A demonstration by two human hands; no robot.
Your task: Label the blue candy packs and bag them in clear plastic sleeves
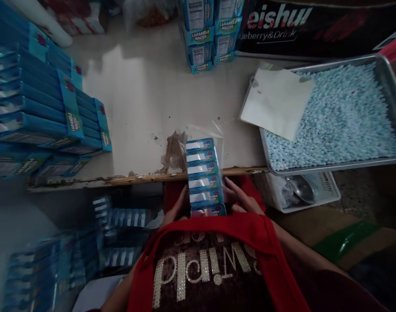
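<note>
A row of small blue candy boxes (202,177) marked "Caramelo Macizo" sits in a clear plastic bag (219,138). The bag's loose end lies over the table's worn front edge, and the near end of the row reaches my red apron. My left hand (177,207) presses against the left side of the row, fingers partly hidden. On the right side, my right hand (246,200) holds the row with its fingers pointing forward along it. Between them, both hands clasp the bagged boxes.
Stacks of blue boxes (44,99) stand at the table's left, with more (201,37) at the back. Right lies a metal tray (334,167) of pale blue candies under a white card (279,99). Below it is a white bin (331,195) with a metal scoop (303,189).
</note>
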